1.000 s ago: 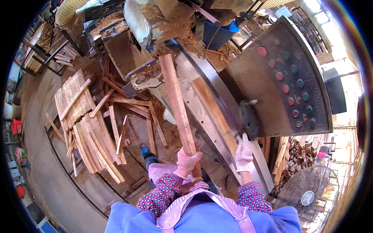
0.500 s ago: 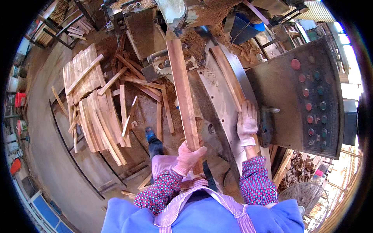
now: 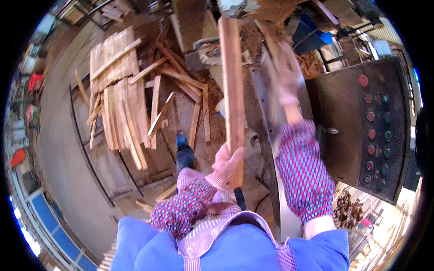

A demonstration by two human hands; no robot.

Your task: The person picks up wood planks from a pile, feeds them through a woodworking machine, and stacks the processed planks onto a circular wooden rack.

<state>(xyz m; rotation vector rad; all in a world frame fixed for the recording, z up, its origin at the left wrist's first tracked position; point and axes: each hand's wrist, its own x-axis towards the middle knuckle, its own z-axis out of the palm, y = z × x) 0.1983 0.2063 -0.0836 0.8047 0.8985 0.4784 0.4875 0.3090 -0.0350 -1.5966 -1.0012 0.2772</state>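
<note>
My left hand (image 3: pixel 227 163), in a pale pink work glove, is closed around the lower part of a long wooden board (image 3: pixel 232 86), which it holds up off the machine's table. My right hand (image 3: pixel 285 74), gloved the same way, lies stretched out along a second wooden strip (image 3: pixel 267 38) on the metal machine table (image 3: pixel 260 86). Motion blurs this hand, but its fingers look extended rather than wrapped. The strip's far end meets the sawdust-covered machine head (image 3: pixel 271 10).
A dark control panel (image 3: pixel 352 122) with red and green buttons stands at the right. Stacked boards (image 3: pixel 118 108) lie at the left, loose offcuts (image 3: pixel 181 74) beside them. Behind the panel's far edge is a blue bin (image 3: pixel 312 31). Wood scraps (image 3: pixel 348 210) are heaped at the lower right.
My right hand has slid forward, away from me, along the machine table with the strip. The left hand still grips its board. The whole view has shifted slightly.
</note>
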